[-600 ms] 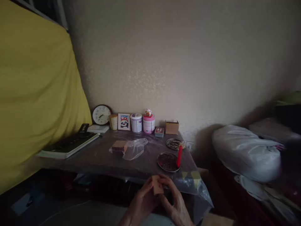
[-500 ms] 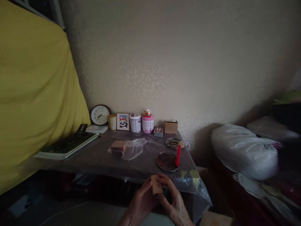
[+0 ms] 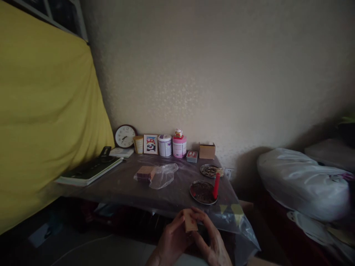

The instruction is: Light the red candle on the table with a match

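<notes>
Shifted slightly right, both hands, left hand (image 3: 173,238) and right hand (image 3: 212,242), fingers clamped on small tan cardboard box (image 3: 190,221), near plastic-covered dark table (image 3: 124,184) against beige wall (image 3: 222,81).

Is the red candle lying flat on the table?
No, the red candle stands upright at the right edge of a round metal dish on the table.

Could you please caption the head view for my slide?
Both hands, left hand and right hand, hold a small tan box before a cluttered table.
</notes>
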The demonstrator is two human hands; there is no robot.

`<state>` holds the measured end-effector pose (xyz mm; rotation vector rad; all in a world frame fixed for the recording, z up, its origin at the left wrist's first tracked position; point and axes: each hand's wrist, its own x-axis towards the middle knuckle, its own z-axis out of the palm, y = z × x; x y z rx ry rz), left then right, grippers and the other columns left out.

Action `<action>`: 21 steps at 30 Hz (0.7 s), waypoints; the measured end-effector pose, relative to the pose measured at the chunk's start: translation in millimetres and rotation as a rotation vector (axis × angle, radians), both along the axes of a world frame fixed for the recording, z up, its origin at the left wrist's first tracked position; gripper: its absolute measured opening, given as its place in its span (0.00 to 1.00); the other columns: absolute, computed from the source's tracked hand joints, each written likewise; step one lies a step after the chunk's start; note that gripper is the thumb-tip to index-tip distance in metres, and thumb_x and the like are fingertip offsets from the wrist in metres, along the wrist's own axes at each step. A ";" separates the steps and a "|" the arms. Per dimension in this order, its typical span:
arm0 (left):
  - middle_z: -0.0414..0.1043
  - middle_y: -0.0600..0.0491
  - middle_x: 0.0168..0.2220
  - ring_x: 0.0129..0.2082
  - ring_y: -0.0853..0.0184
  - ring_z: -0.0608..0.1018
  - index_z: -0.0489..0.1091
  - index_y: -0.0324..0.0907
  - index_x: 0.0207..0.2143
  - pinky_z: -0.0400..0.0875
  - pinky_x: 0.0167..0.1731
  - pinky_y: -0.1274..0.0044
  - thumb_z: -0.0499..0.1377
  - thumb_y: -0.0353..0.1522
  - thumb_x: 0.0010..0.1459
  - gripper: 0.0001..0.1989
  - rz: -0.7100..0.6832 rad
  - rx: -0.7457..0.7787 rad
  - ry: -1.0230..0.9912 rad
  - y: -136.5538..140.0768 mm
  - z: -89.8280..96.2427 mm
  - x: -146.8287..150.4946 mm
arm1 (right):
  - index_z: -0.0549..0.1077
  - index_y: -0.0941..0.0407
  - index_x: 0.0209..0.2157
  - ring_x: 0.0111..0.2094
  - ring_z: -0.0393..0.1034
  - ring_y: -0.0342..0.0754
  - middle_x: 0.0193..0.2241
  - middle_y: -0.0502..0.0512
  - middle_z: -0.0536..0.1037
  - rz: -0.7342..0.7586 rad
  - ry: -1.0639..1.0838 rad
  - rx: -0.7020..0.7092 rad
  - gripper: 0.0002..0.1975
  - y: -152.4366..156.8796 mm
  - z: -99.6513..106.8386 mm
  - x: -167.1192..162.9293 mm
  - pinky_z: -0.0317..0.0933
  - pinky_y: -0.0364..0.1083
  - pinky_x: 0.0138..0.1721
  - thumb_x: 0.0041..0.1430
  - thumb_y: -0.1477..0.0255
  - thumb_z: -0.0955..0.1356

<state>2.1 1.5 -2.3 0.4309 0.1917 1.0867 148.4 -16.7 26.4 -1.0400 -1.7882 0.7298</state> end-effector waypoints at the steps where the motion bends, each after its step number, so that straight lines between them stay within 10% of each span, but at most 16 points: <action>1: 0.72 0.49 0.35 0.34 0.69 0.72 0.70 0.37 0.41 0.63 0.35 0.76 0.53 0.30 0.57 0.11 -0.001 0.011 -0.005 0.3 -0.3 0.4 | 0.70 0.51 0.45 0.55 0.63 0.52 0.54 0.57 0.67 -0.003 0.001 0.006 0.15 0.5 -0.6 0.1 0.58 0.51 0.55 0.56 0.66 0.65; 21: 0.70 0.47 0.40 0.40 0.65 0.70 0.70 0.38 0.42 0.63 0.40 0.75 0.54 0.33 0.57 0.12 0.033 0.034 0.029 -5.9 10.0 3.0 | 0.71 0.52 0.44 0.54 0.63 0.51 0.53 0.56 0.68 -0.025 0.034 0.028 0.15 4.4 -10.5 -1.7 0.59 0.46 0.54 0.56 0.63 0.65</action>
